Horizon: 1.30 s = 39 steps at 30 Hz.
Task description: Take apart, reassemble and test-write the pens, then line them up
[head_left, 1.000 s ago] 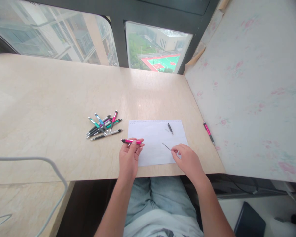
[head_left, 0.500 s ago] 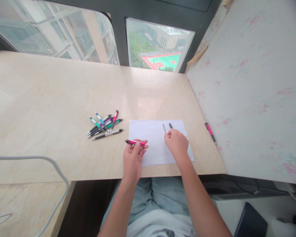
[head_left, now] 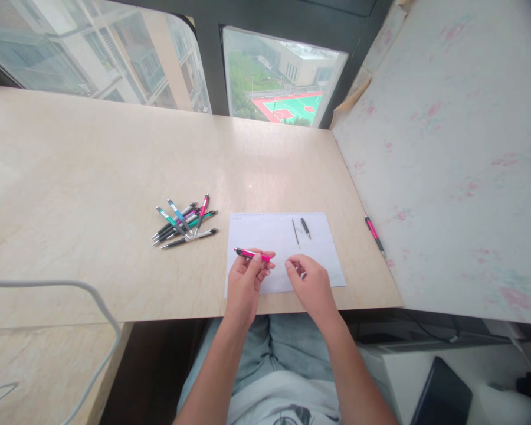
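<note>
One pink pen barrel [head_left: 249, 254] lies across your left hand [head_left: 243, 283], thumb and fingers closed on it, over the white sheet [head_left: 256, 231]. Your right hand [head_left: 310, 283] is near it, fingers curled, thumb and forefinger close together; cannot tell whether anything small is pinched there. Beyond it, on the sheet, a thin dark rod [head_left: 295, 232] and a dark pen grip [head_left: 305, 228] lie near each other. Pen pile [head_left: 180, 218]: left of the sheet.
</note>
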### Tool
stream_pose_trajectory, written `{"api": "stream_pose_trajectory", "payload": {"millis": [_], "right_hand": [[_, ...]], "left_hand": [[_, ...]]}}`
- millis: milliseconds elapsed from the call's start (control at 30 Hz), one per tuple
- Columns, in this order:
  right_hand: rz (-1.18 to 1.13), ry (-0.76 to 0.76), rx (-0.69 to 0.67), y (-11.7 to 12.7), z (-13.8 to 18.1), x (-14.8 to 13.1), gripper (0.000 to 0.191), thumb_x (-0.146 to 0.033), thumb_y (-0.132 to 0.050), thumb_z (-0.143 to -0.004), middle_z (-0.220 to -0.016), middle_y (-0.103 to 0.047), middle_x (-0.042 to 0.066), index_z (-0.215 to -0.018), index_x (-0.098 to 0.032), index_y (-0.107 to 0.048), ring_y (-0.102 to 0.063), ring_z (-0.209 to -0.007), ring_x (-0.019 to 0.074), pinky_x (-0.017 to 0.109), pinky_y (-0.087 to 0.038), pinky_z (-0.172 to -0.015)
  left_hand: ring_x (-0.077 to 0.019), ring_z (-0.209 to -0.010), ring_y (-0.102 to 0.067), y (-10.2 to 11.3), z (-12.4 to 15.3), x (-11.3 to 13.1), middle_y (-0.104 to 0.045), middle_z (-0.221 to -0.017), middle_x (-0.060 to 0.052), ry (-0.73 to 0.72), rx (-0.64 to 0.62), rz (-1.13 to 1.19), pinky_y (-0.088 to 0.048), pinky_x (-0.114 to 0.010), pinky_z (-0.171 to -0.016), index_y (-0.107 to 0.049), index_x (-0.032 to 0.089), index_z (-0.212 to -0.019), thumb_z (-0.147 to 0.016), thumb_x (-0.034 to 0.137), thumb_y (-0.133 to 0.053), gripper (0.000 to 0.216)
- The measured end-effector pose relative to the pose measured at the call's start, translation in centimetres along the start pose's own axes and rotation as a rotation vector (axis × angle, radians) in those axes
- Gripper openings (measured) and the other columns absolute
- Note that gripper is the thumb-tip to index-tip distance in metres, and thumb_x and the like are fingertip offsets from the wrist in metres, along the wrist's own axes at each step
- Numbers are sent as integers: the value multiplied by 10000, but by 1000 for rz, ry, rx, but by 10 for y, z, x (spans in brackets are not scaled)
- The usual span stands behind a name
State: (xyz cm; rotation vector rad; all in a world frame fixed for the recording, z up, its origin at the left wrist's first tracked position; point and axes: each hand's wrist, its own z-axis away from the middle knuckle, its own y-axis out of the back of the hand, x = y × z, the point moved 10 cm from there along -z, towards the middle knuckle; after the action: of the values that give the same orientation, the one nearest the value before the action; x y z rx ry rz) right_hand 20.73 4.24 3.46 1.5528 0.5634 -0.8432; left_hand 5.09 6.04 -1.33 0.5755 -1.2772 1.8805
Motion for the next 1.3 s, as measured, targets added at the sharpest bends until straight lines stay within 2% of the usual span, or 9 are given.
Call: {"api": "stream_pose_trajectory", "payload": {"millis": [233, 367, 500, 633, 733, 867, 967, 1100, 1300], "right_hand": [[-331, -79, -67, -6, 4, -4, 304, -430, -486, -943, -721, -645, 9, -827, -204, -653, -576, -645, 152, 268, -443, -622], [-693, -221, -19, -21, 8, 6, 307, -479, -523, -922, -771, -640, 18, -912, -201, -652, -569, -633, 138, 263, -441, -578], [-1123, -403, -58, -50, 15, 9, 290, -451, -591, -872, -732, -604, 12, -900, -174, -672, -521, -595, 109, 237, -397, -531], [-1227, -550, -96, -66, 23, 15, 261, -417, -642, -827, -650, -495, -41, -876, -161, -659, -358, -471, 52, 204, -206, -431], [-1195, -559, -152, -71, 24, 17, 247, -411, -655, -814, -669, -466, -51, -814, -166, -619, -303, -453, 37, 215, -128, -430], [-1015, -490, -193, -64, 21, 18, 266, -436, -589, -852, -625, -402, -67, -768, -183, -586, -265, -456, 57, 235, -146, -442], [-606, -347, -224, -46, 14, 15, 200, -340, -517, -882, -621, -472, -46, -816, -193, -636, -386, -520, 99, 243, -283, -498], [12, -16, -258, -21, 2, -6, 203, -114, -472, -831, -850, -650, 41, -824, -184, -662, -577, -819, 172, 307, -428, -760], [141, 148, -224, -9, -17, -16, 313, -7, -415, -809, -936, -693, 63, -899, -182, -659, -654, -867, 173, 310, -490, -806]], "left_hand": [[-79, -696, -589, -8, 3, -6, -675, -853, -28, 41, -59, 67, -469, -205, -677, -700, 138, -920, -763, 267, -788, 221], [-90, -700, -594, -8, 5, -5, -668, -835, -17, 26, -45, 63, -482, -222, -701, -694, 158, -932, -777, 286, -775, 217], [-160, -769, -642, -15, 12, 22, -703, -830, -41, -206, -72, -315, -499, -271, -745, -711, 185, -916, -795, 293, -755, 168], [-192, -770, -652, -28, 16, 31, -718, -833, -54, -316, -184, -606, -505, -294, -753, -735, 210, -873, -808, 276, -733, 93], [-193, -782, -657, -22, 12, 29, -724, -836, -54, -310, -145, -609, -502, -290, -754, -738, 211, -878, -804, 286, -737, 106], [-184, -800, -649, -5, 3, 20, -723, -856, -57, -232, -50, -477, -496, -295, -776, -736, 188, -903, -766, 323, -775, 196], [-160, -789, -629, 6, -2, 14, -710, -852, -55, -150, 10, -319, -489, -293, -777, -721, 169, -953, -774, 370, -768, 273], [-121, -760, -592, 13, -4, 10, -683, -846, -40, -87, 57, -164, -470, -266, -761, -713, 151, -941, -743, 356, -799, 298], [-110, -768, -587, 11, -3, 9, -673, -847, -34, -39, 64, -83, -455, -247, -747, -713, 148, -925, -712, 325, -825, 298]]}}
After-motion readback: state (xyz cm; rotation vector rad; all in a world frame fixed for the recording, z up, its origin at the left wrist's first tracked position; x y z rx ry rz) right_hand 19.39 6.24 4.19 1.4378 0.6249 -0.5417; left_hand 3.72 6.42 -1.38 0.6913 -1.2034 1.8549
